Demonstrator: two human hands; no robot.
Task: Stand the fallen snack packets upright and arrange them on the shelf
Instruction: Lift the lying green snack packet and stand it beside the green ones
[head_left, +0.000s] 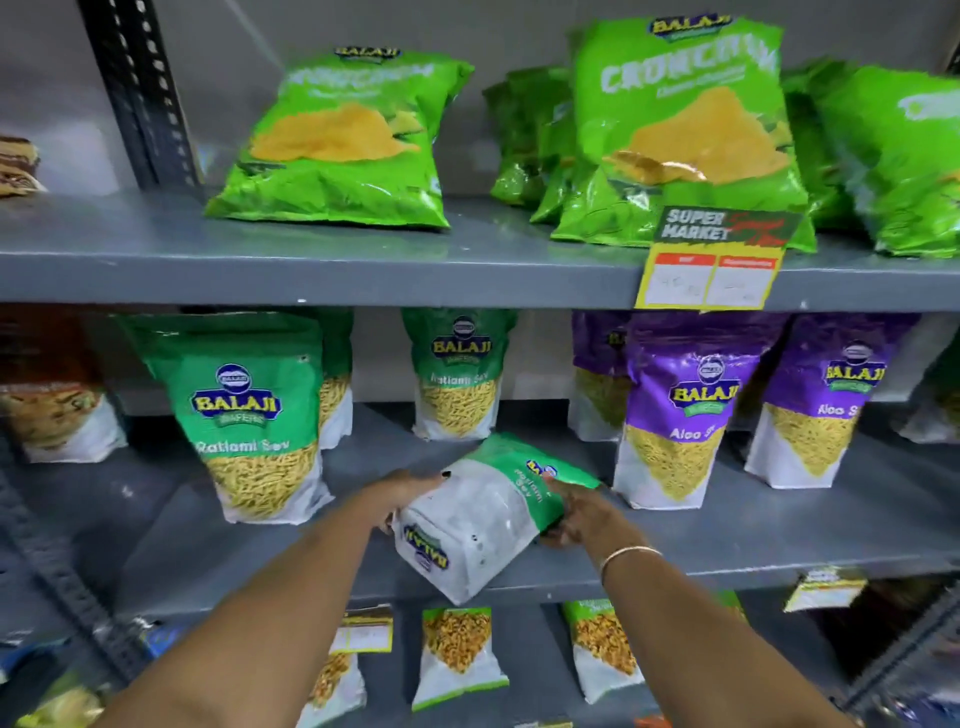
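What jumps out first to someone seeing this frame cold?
Both hands, left hand and right hand, grip a tilted green-and-white snack packet at the front edge of the middle shelf. Above it, bright green chip bags crowd the top shelf, with a yellow price tag hanging from its edge. Purple packets stand upright to the right of the held one.

Both arms reach forward, left hand (410, 491) and right hand (576, 512) facing inward, fingers curled in grip.

Bare forearms, no sleeves; thin gold bangle (629, 555) on right wrist; dark-painted nail on left hand (410, 491).
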